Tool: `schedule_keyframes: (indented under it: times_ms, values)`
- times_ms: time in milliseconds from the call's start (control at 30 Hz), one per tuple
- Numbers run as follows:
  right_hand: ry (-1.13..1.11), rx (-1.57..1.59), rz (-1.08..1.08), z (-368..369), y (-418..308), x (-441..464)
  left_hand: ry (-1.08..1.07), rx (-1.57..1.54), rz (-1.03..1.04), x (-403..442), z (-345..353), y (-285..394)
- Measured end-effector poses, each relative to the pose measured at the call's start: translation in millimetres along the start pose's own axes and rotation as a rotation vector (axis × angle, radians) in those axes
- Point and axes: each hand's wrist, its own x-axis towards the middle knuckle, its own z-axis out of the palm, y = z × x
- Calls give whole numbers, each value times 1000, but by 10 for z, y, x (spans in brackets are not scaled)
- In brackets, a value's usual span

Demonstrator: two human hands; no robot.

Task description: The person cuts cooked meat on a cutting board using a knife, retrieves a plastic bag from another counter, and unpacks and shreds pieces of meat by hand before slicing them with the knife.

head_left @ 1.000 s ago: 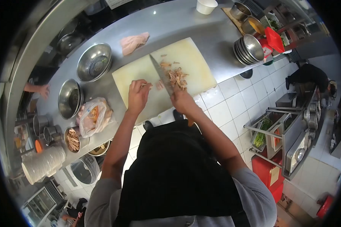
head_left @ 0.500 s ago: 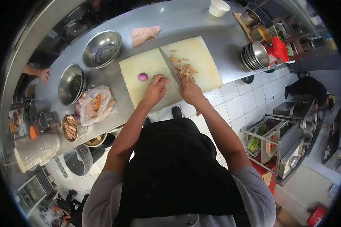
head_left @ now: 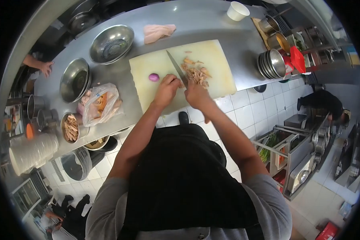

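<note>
My right hand (head_left: 197, 96) is wrapped round the handle of a kitchen knife (head_left: 175, 64), its long blade pointing away across the cutting board (head_left: 218, 60). Close to the blade's left side, the fingers of my left hand (head_left: 167, 90) are curled on a small piece of meat (head_left: 181, 84). Right of the blade lies a pile of chopped cooked meat (head_left: 198, 76), partly covered by my right hand. A purple onion (head_left: 153, 77) rests on the board's left half.
Behind the board lies a pink cloth-like sheet (head_left: 158, 33). Metal bowls (head_left: 112, 44), a plastic bag of meat (head_left: 102, 105) and a pot of meat strips (head_left: 71, 128) stand left. Stacked bowls (head_left: 277, 63) are at right. Another person's hand (head_left: 47, 69) touches the table's far left.
My left hand has come right, closer to the blade. My right hand and the knife have shifted slightly left, leaving more of the chopped pile visible. The whole view has moved a little.
</note>
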Motion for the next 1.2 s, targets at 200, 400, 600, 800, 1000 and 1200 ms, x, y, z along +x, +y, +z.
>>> schedule_keyframes:
  times_ms: [200,400,600,800,1000,1200]
  values:
    - [69,61,13,123,111,-5,-29,12,-22,-6,10,-14]
    - [37,57,26,195,-6,25,-3,60,-13,-23,50,-40]
    - [68,56,-18,46,71,207,-45,44,-13,0,22,-53]
    - [59,201,64,226,-68,153,-4,2,-17,-10,34,-87]
    - [202,219,-88,450,257,391,-39,-47,-9,26,-5,-125]
    - [148,304,10,-526,409,45,33,-28,-86,-45,-69,-54]
